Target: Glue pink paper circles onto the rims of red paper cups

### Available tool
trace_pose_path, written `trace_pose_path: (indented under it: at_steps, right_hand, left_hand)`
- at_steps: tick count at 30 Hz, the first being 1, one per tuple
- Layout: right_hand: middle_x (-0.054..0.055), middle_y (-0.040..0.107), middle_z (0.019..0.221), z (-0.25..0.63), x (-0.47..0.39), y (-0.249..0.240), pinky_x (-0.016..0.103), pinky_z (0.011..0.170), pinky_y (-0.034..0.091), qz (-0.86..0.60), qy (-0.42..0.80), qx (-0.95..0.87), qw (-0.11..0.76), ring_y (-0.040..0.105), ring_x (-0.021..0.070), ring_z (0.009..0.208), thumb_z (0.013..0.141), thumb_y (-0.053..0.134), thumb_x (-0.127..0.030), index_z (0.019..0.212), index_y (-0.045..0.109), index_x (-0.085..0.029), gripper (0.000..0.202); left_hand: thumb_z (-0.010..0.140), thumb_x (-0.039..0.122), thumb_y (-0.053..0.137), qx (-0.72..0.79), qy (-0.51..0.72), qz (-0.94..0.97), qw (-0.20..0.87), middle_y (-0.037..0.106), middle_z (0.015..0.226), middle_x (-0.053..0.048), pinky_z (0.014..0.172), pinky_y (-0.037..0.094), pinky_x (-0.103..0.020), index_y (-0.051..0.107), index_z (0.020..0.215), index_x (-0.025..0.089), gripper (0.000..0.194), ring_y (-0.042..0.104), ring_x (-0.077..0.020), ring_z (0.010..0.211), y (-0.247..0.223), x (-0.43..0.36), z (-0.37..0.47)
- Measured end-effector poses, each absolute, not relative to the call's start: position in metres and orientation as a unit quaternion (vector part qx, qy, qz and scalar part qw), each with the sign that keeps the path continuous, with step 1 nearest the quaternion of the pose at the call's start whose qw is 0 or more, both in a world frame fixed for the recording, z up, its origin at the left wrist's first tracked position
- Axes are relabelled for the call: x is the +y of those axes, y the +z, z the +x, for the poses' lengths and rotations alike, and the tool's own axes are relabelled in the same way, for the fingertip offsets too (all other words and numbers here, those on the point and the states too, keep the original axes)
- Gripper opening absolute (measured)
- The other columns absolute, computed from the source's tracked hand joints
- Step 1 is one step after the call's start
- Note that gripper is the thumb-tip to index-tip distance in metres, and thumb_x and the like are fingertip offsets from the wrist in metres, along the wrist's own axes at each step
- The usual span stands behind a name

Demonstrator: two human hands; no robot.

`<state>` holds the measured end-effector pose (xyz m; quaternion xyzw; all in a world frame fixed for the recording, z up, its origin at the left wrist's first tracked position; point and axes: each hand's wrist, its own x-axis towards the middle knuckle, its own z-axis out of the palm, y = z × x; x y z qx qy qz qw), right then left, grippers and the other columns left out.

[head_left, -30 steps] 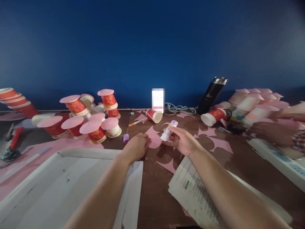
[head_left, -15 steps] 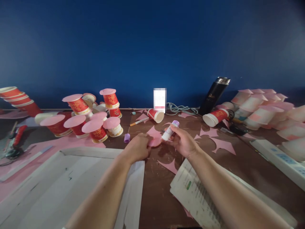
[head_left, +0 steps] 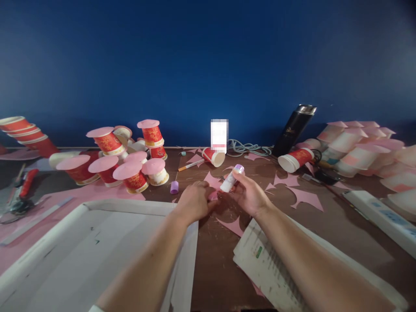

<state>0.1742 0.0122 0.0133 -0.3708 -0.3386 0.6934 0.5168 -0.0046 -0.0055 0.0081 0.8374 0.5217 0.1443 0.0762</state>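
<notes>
A white glue stick with a purple end is gripped in my right hand, its white end tilted down toward the left. My left hand is just left of it, fingers curled and thumb reaching right, closed on a small piece of pink paper. Much of that piece is hidden by the fingers. A loose purple cap lies on the table left of my left hand. Pink paper offcuts are scattered around both hands.
Red paper cups topped with pink discs crowd the left; whitish cups are heaped right. A black flask leans at the back. A white tray-like box, printed sheets, a power strip and red-handled pliers lie around.
My left hand has shifted slightly right toward the glue stick, and its thumb now extends farther right. The pink piece is more covered. The glue stick stays in my right hand, nearly unmoved.
</notes>
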Motion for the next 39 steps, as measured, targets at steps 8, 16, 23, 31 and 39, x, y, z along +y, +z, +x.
trace_pose_path:
  at_steps: [8, 16, 23, 31, 39]
  right_hand:
    - [0.001, 0.065, 0.074, 0.173, 0.012, 0.008, 0.028, 0.067, 0.052, -0.398, 0.661, -0.388, 0.504, 0.06, 0.0144, 0.066, 0.071, 0.073, -0.045, 0.079, 0.066, -0.018, 0.029]
    - [0.002, 0.063, 0.071, 0.174, 0.007, 0.007, 0.028, 0.065, 0.043, -0.537, 0.264, -0.676, 0.431, 0.058, 0.018, 0.068, 0.082, 0.056, -0.054, 0.078, 0.061, -0.02, 0.034]
    - [0.008, 0.061, 0.088, 0.167, 0.008, 0.001, 0.031, 0.076, 0.043, -0.502, 0.138, -0.766, 0.377, 0.058, 0.0218, 0.085, 0.087, 0.053, -0.042, 0.084, 0.057, -0.02, 0.023]
    - [0.006, 0.058, 0.085, 0.166, 0.013, -0.009, 0.029, 0.073, 0.043, -0.511, 0.116, -0.787, 0.326, 0.058, 0.02, 0.081, 0.088, 0.052, -0.042, 0.082, 0.057, -0.02, 0.024]
    - [0.008, 0.063, 0.103, 0.164, 0.01, -0.006, 0.031, 0.078, 0.045, -0.503, 0.133, -0.787, 0.33, 0.061, 0.0224, 0.09, 0.086, 0.055, -0.041, 0.12, 0.059, -0.024, 0.038]
  left_hand:
    - [0.088, 0.03, 0.046, 0.551, 0.162, 0.813, 0.094, 0.068, 0.086, -0.007, 0.073, 0.044, -0.03, 0.07, 0.079, 0.019, 0.028, 0.061, -0.0208, 0.085, 0.011, -0.001, -0.001]
    - [0.091, 0.029, 0.04, 0.547, 0.194, 0.801, 0.151, 0.069, 0.089, -0.007, 0.075, 0.043, -0.028, 0.07, 0.084, 0.018, 0.032, 0.063, -0.02, 0.085, 0.01, 0.006, -0.004]
    - [0.089, 0.027, 0.042, 0.555, 0.217, 0.784, 0.174, 0.071, 0.089, -0.009, 0.073, 0.043, -0.028, 0.071, 0.082, 0.018, 0.031, 0.064, -0.0206, 0.084, 0.009, 0.005, -0.004]
    - [0.088, 0.032, 0.046, 0.539, 0.235, 0.784, 0.197, 0.072, 0.085, -0.008, 0.071, 0.043, -0.026, 0.072, 0.079, 0.018, 0.031, 0.065, -0.0183, 0.079, 0.011, 0.002, -0.005]
    - [0.088, 0.03, 0.046, 0.563, 0.227, 0.774, 0.182, 0.073, 0.087, -0.009, 0.074, 0.045, -0.026, 0.073, 0.083, 0.017, 0.03, 0.065, -0.0189, 0.081, 0.008, 0.004, -0.003]
